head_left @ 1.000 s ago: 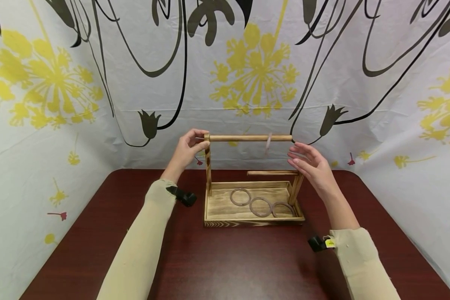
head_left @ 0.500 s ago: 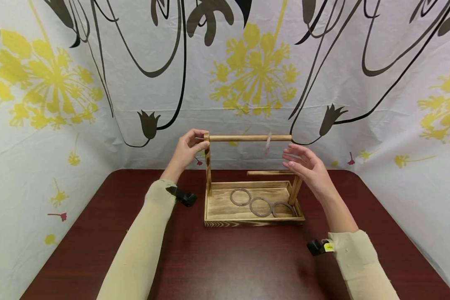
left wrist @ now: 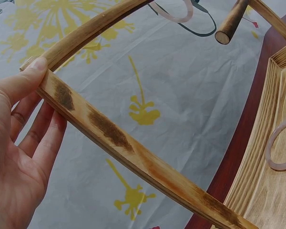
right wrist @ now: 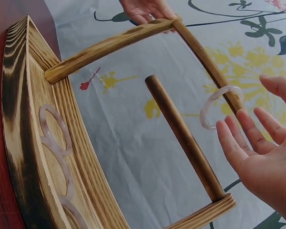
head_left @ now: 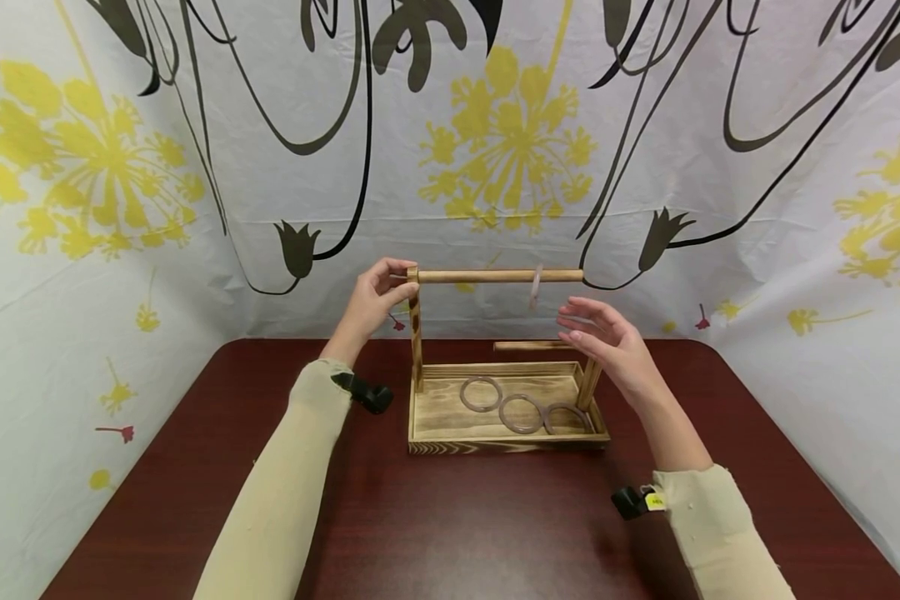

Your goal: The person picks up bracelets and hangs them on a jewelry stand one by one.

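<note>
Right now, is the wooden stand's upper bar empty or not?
Not empty: one pale bangle hangs around the upper bar near its free end, as the head and right wrist views show.

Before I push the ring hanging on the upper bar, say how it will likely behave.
The ring is probably stiff, since it shows a round outline. Its opening is wider than the upper bar, so it may swing or slide along it. It could slip off the free end, where no stop shows.
</note>
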Demonstrator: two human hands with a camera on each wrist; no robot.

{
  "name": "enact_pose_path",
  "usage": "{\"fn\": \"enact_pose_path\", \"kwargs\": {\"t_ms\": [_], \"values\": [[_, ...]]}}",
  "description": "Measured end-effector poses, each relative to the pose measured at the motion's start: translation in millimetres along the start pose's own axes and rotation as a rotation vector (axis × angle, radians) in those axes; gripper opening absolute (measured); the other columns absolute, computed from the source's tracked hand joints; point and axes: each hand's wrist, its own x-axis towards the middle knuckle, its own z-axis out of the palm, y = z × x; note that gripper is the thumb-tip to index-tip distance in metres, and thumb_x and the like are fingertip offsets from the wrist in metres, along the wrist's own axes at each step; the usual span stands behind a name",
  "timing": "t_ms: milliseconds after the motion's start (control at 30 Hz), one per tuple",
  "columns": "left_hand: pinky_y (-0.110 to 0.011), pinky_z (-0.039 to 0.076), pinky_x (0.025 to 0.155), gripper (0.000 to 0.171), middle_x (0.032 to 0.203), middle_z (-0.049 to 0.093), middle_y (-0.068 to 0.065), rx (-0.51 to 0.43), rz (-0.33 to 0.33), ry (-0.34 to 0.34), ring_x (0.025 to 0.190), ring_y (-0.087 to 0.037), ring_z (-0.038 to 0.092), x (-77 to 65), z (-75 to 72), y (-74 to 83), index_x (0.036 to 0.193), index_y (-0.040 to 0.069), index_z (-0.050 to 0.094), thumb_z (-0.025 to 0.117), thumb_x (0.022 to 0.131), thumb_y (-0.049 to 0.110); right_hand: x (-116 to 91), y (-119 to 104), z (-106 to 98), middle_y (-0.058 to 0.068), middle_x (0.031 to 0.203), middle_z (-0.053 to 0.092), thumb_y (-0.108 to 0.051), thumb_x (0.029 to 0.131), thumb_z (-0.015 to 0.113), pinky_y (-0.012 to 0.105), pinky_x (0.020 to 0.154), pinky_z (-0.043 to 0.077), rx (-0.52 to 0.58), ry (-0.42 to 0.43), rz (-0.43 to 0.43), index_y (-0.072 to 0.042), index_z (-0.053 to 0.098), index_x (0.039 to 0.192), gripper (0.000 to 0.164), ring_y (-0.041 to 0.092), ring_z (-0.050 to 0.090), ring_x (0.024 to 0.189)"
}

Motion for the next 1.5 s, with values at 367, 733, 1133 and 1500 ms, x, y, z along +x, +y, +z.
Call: {"fn": "enact_pose_path", "kwargs": {"t_ms": [367, 733, 1133, 1500], "values": [[-0.017, 0.054, 0.080, 0.033, 0.103, 0.064, 0.013, -0.007, 0.008, -0.004, 0.095, -0.008, 0.064, 0.4, -0.9, -2.2, 0.124, -0.009, 0.057, 0.066, 0.094, 0.001, -3, 3, 4, 0.007, 0.136, 0.057, 0.004, 0.099, 0.054, 0.032, 0.103, 0.052, -0.003, -0.015, 0.007, -0.002, 0.046, 0.144, 0.046, 0.017, 0.059, 0.126], [-0.018, 0.054, 0.079, 0.029, 0.101, 0.065, 0.014, -0.015, 0.007, 0.004, 0.091, -0.005, 0.064, 0.8, -0.4, -2.9, 0.122, -0.007, 0.057, 0.064, 0.094, -0.002, -4, 8, 11, 0.002, 0.127, 0.063, 0.004, 0.098, 0.056, 0.028, 0.097, 0.055, -0.055, -0.037, 0.009, 0.001, 0.049, 0.140, 0.043, 0.013, 0.066, 0.115], [-0.017, 0.053, 0.078, 0.032, 0.104, 0.063, 0.011, -0.002, -0.009, 0.006, 0.092, -0.004, 0.063, 0.5, 0.9, -1.3, 0.124, -0.009, 0.057, 0.065, 0.094, 0.000, -5, 14, 15, 0.005, 0.127, 0.064, 0.001, 0.098, 0.058, 0.031, 0.098, 0.056, -0.103, -0.108, 0.043, -0.003, 0.054, 0.137, 0.040, 0.013, 0.066, 0.114], [-0.018, 0.054, 0.079, 0.034, 0.102, 0.064, 0.013, -0.012, -0.009, 0.004, 0.093, -0.006, 0.064, 1.0, 0.0, -2.6, 0.125, -0.009, 0.056, 0.066, 0.094, 0.002, -9, 20, 18, 0.004, 0.127, 0.066, -0.006, 0.099, 0.059, 0.028, 0.096, 0.056, -0.169, -0.138, 0.105, 0.002, 0.050, 0.140, 0.042, 0.013, 0.065, 0.117]]}}
